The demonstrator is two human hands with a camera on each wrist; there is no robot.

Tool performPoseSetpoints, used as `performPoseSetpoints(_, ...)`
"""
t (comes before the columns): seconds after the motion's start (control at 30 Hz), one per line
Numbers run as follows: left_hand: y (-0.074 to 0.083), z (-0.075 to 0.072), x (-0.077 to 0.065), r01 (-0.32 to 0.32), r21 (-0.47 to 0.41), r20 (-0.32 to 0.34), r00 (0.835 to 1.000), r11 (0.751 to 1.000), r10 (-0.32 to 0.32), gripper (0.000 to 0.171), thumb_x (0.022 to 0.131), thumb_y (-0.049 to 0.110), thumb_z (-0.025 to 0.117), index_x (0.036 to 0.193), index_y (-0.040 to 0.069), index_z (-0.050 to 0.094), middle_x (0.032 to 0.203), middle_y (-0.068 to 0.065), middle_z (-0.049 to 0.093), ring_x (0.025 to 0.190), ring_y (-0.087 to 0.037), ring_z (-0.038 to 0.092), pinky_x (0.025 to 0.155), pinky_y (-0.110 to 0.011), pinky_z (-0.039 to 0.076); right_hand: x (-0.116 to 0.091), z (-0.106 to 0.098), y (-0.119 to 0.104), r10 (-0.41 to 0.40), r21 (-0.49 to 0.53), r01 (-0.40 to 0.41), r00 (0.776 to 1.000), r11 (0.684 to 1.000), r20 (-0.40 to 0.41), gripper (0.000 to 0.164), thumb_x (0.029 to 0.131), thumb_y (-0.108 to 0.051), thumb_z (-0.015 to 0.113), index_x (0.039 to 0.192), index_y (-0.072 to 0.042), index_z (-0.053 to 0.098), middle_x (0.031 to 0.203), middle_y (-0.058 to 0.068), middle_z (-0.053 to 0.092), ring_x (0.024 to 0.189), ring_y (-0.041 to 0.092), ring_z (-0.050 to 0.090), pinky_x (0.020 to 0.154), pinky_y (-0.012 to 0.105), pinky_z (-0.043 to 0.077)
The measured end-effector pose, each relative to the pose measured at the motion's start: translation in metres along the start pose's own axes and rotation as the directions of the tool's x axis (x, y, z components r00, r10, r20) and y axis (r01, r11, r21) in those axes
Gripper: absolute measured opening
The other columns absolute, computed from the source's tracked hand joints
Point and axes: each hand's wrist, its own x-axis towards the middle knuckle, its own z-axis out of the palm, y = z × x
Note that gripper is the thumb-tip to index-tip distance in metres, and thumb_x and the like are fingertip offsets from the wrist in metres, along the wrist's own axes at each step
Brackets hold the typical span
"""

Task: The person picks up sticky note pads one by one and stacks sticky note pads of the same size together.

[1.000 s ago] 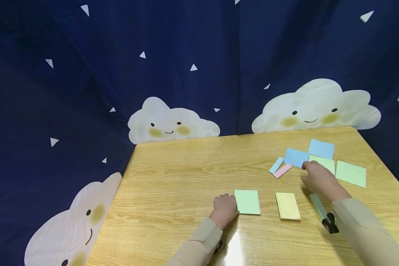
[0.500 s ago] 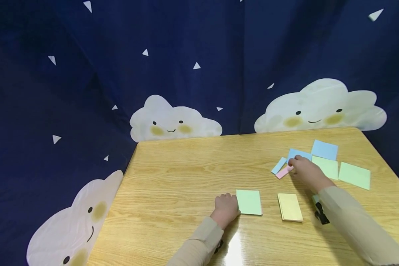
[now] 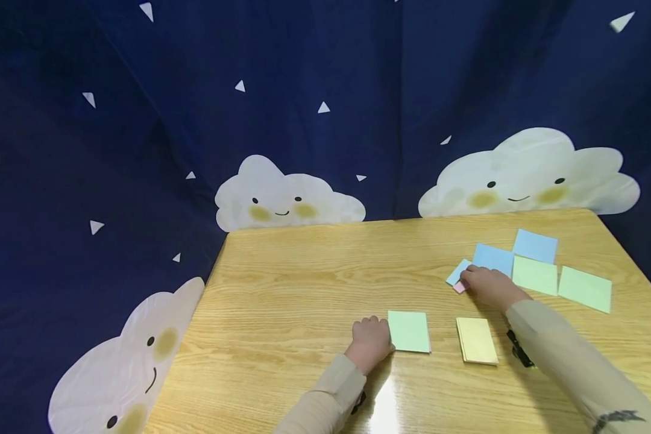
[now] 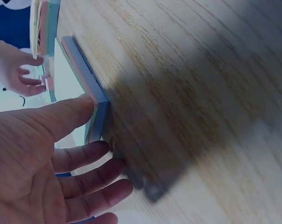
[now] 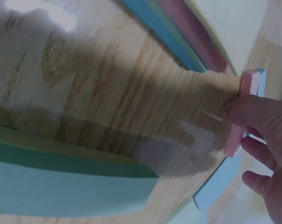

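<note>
In the head view, my left hand (image 3: 370, 343) rests at the left edge of a square sticky-note pad (image 3: 408, 331) with a pale green top. In the left wrist view, its thumb touches the pad's corner, above blue and pink layers; the other fingers are loosely bent beside it. My right hand (image 3: 490, 286), farther back on the table, pinches a narrow pink sticky-note strip pad (image 5: 235, 139) between thumb and fingers. A light blue strip pad (image 3: 458, 272) lies right beside the pink one, partly hidden behind it in the right wrist view.
A yellow-topped stack of sticky notes (image 3: 477, 340) lies between the hands. Two blue pads (image 3: 535, 246) and two pale green pads (image 3: 584, 289) lie at the back right of the wooden table (image 3: 304, 271). A dark blue curtain (image 3: 293, 72) with clouds hangs behind.
My right hand has moved left from over the blue and green pads to the pink strip, which it now grips. The left hand stays at the square pad.
</note>
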Motion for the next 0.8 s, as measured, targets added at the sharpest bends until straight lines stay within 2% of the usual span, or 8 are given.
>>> performPoseSetpoints(0.27, -0.001, 0.0006, 0.0011, 0.003, -0.025, -0.002, 1.0, 1.0, -0.003, 0.038, 0.077, 0.052, 0.061, 0.086, 0.015, 0.057, 0.079, 0.001, 0.051, 0.074, -0.014, 0.051, 0.065, -0.028, 0.041, 0.0004, 0.0063, 0.0045, -0.068, -0.082, 0.064, 0.996, 0.995, -0.056, 0.021, 0.07, 0.006, 0.07, 0.08, -0.007, 0.057, 0.073, 0.005, 0.052, 0.063, 0.026, 0.054, 0.056, 0.042, 0.044)
performPoseSetpoints(0.4, -0.0005, 0.0004, 0.0009, -0.005, -0.021, 0.012, 1.0, 1.0, 0.005, 0.038, 0.078, 0.052, 0.06, 0.087, 0.016, 0.057, 0.08, 0.001, 0.051, 0.075, -0.014, 0.051, 0.065, -0.028, 0.041, -0.0013, 0.0087, 0.0067, -0.095, -0.081, 0.088, 0.992, 0.993, -0.086, 0.02, 0.071, 0.007, 0.068, 0.08, -0.006, 0.057, 0.072, 0.006, 0.05, 0.06, 0.025, 0.053, 0.055, 0.039, 0.044)
performPoseSetpoints(0.8, -0.0002, 0.0017, 0.0013, -0.002, 0.002, 0.001, 1.0, 1.0, 0.002, 0.039, 0.078, 0.053, 0.058, 0.09, 0.016, 0.058, 0.081, 0.001, 0.052, 0.074, -0.013, 0.051, 0.065, -0.027, 0.041, -0.0028, 0.0097, 0.0072, -0.07, -0.068, 0.066, 0.996, 0.996, -0.052, 0.02, 0.072, 0.008, 0.067, 0.082, -0.007, 0.058, 0.074, 0.005, 0.051, 0.062, 0.024, 0.054, 0.052, 0.038, 0.045)
